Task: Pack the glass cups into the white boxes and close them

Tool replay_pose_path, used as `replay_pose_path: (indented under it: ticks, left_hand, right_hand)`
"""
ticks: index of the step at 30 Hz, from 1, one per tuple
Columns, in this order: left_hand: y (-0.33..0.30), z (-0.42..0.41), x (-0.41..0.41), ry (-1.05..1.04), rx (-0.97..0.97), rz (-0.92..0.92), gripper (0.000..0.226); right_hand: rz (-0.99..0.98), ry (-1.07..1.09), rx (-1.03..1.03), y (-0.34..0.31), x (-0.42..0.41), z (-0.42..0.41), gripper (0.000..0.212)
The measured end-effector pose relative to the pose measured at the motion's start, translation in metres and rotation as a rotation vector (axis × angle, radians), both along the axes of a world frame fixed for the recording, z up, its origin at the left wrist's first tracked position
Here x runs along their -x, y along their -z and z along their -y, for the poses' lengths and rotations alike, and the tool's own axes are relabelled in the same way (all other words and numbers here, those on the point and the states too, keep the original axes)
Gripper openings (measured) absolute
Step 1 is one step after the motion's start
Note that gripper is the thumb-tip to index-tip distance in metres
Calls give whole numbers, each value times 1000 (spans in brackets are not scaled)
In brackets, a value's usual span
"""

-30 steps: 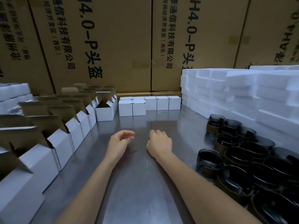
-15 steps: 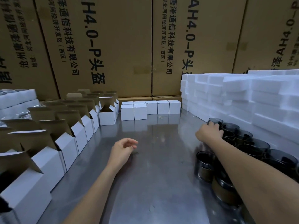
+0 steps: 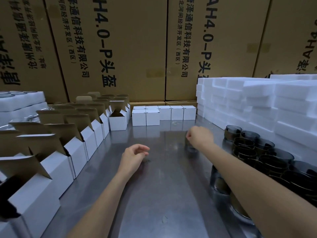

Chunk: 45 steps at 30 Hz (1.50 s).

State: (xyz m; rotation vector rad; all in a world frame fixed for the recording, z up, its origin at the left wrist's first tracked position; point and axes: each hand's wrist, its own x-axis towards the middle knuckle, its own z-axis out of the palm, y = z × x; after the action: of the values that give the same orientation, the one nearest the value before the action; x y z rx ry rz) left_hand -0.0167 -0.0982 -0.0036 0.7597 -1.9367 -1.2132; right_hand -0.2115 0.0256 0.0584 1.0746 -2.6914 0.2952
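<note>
My right hand [image 3: 199, 136] grips a smoky glass cup [image 3: 190, 147] from above, over the middle of the steel table; the cup is blurred and mostly hidden under the fingers. My left hand [image 3: 134, 155] hovers just over the table with loosely curled fingers and holds nothing. Several more dark glass cups [image 3: 260, 152] with gold bands are clustered on the right. A row of open white boxes [image 3: 80, 148] with brown flaps raised runs along the left. Several closed white boxes [image 3: 152, 116] stand at the back.
Stacks of white foam blocks [image 3: 257, 103] fill the back right behind the cups. Foam trays [image 3: 20, 102] lie at the far left. Big brown cartons [image 3: 120, 48] wall off the back. The steel table [image 3: 163, 194] shows bare between my arms.
My right hand went right to the cup cluster, took a cup and has carried it back left toward the table's middle. My left hand has hardly moved.
</note>
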Motion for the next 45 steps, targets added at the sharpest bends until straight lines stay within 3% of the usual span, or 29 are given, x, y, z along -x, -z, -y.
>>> replay_pose_path:
  ticks: [5, 10, 12, 14, 17, 19, 21, 29, 33, 36, 45]
  left_hand:
    - [1, -1, -1, -30, 23, -11, 28]
    - [-1, -3, -3, -41, 30, 5, 55]
    - [0, -5, -3, -18, 46, 0, 51]
    - [0, -5, -3, -2, 37, -16, 52]
    - [3, -2, -3, 22, 36, 8, 62]
    - [4, -1, -2, 26, 55, 39, 68]
    - [5, -1, -2, 41, 68, 53, 72]
    - [5, 1, -3, 120, 109, 12, 59]
    - [4, 1, -4, 172, 125, -12, 62]
    - [3, -1, -5, 179, 173, -35, 63]
    - [2, -10, -2, 191, 282, -30, 67]
  right_hand:
    - [94, -267, 87, 1, -63, 27, 20]
    - [120, -406, 115, 7, -104, 42, 23]
    - [119, -427, 219, 19, -109, 39, 22]
    - [178, -456, 459, 37, -108, 32, 23]
    - [418, -434, 766, 59, -96, 23, 39]
    - [716, -373, 770, 63, -86, 22, 53]
    - [853, -382, 718, 66, -81, 24, 59]
    - [732, -452, 640, 66, -81, 25, 54]
    - [802, -512, 686, 62, -79, 18, 50]
    - [828, -544, 726, 60, -78, 16, 55]
    - [657, -633, 697, 62, -80, 14, 65]
